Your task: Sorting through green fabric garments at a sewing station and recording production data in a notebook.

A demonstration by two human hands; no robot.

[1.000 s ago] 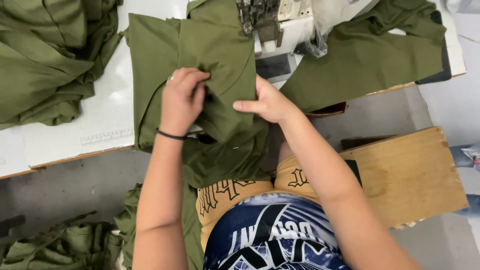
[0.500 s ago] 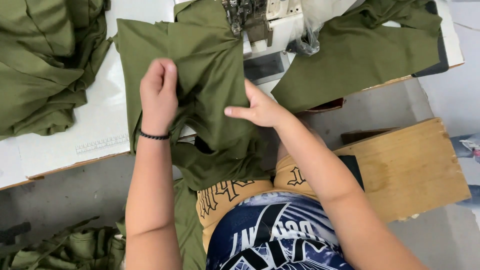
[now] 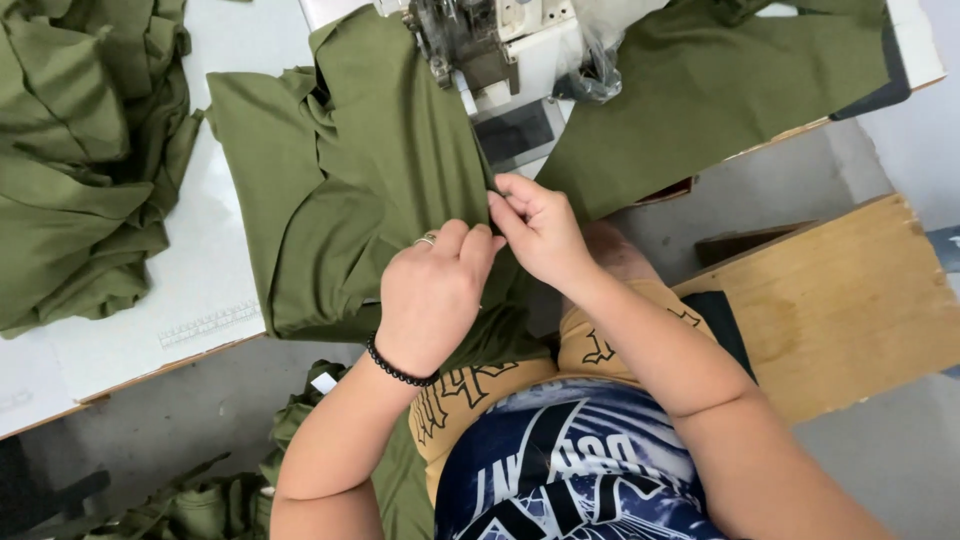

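Workpiece: an olive green fabric piece [image 3: 350,190] lies spread on the white tabletop [image 3: 190,300], its upper edge running under the sewing machine [image 3: 490,40] and its lower part hanging over the tabletop's front edge toward the lap.
Landmark: the sewing machine, at the far edge of the tabletop; all places below refer to it.
Left hand [image 3: 435,290]: in front of the sewing machine and a little to its left, knuckles up, fingers curled down onto the fabric piece; grip closed on a fold of the cloth. A ring sits on one finger and a black bead bracelet [image 3: 398,368] on the wrist.
Right hand [image 3: 540,230]: directly in front of the sewing machine, touching the left hand's fingertips; thumb and fingers pinched together on the fabric piece's edge.
Second cloth: another olive panel [image 3: 720,90] lies to the right of the sewing machine, draped over the tabletop.
Stack: a heap of olive garments [image 3: 80,150] lies well to the left of the sewing machine.
Floor items: more olive cloth [image 3: 200,505] lies on the floor, below and left of the sewing machine.
Side surface: a wooden board [image 3: 840,300] sits to the right, below the sewing machine.
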